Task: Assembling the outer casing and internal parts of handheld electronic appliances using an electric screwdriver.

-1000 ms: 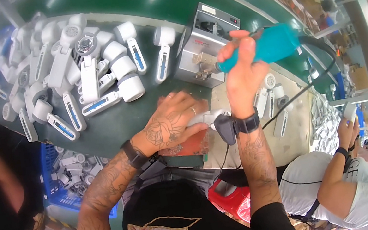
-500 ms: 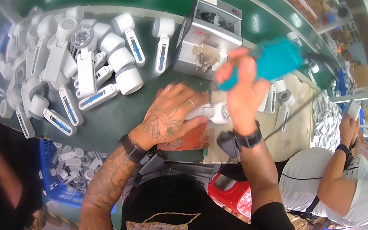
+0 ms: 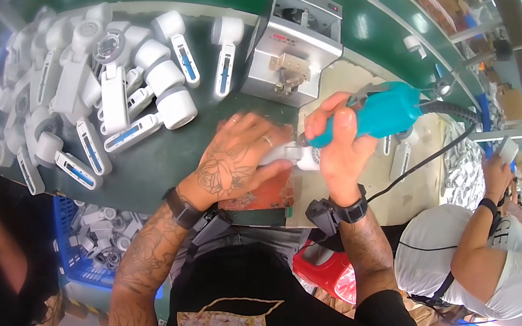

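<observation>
Left hand point(image 3: 232, 157): fingers curled over the white fan point(image 3: 307, 159) at its handle.
Right hand point(image 3: 342, 141): fingers wrapped around the teal power driver point(image 3: 393, 107), tip near the fan; contact unclear.
Fan's place: between both hands, beside the red mat point(image 3: 260, 198).
Table point(image 3: 152, 174): piled fans point(image 3: 115, 94), left.

Handheld fans point(image 3: 116, 101) heaped on bench point(image 3: 152, 171), left rear; metal box machine point(image 3: 287, 48) right of them, behind both hands. Left hand point(image 3: 236, 157) on a single fan point(image 3: 307, 158) by the pad point(image 3: 260, 198), front centre; right hand point(image 3: 340, 139) just right, holding power driver point(image 3: 386, 107). Crate point(image 3: 68, 230) of parts point(image 3: 103, 232) low left, stool point(image 3: 331, 274) low right, co-worker point(image 3: 475, 265) further right.
</observation>
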A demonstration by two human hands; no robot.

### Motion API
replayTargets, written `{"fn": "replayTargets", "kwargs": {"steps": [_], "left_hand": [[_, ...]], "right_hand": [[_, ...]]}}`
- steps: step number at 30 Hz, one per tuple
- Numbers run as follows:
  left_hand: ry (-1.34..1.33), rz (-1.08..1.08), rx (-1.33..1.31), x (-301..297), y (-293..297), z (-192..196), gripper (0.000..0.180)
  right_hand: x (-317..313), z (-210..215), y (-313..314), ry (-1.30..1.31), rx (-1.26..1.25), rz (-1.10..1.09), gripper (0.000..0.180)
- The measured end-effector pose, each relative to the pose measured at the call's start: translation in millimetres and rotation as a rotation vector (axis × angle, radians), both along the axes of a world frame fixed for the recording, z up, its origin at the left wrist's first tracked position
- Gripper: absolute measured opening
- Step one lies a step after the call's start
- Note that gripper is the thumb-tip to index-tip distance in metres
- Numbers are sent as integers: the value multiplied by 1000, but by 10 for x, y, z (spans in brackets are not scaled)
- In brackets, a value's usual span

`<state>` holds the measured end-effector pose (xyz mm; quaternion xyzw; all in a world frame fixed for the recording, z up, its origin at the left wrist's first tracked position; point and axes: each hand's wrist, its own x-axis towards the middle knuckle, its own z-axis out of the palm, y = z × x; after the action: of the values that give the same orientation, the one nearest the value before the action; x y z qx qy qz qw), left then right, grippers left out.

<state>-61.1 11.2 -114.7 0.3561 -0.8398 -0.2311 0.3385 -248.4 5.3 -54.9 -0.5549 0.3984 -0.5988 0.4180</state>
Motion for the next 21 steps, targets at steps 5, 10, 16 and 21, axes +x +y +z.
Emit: {"fn": "replayTargets", "kwargs": {"steps": [5, 10, 16, 21], "left_hand": [[-26, -3, -29, -14, -27, 43, 50], [-34, 0, -46, 9, -30, 34, 52], [-14, -12, -17, 16, 7, 23, 44], [8, 25, -20, 39, 31, 29, 31]], "right_hand": [[39, -60, -79, -21, -41, 36, 43], [64, -62, -71, -4, -19, 16, 43], [135, 235, -278, 23, -40, -60, 39], [347, 225, -778, 92, -214, -107, 30]]}}
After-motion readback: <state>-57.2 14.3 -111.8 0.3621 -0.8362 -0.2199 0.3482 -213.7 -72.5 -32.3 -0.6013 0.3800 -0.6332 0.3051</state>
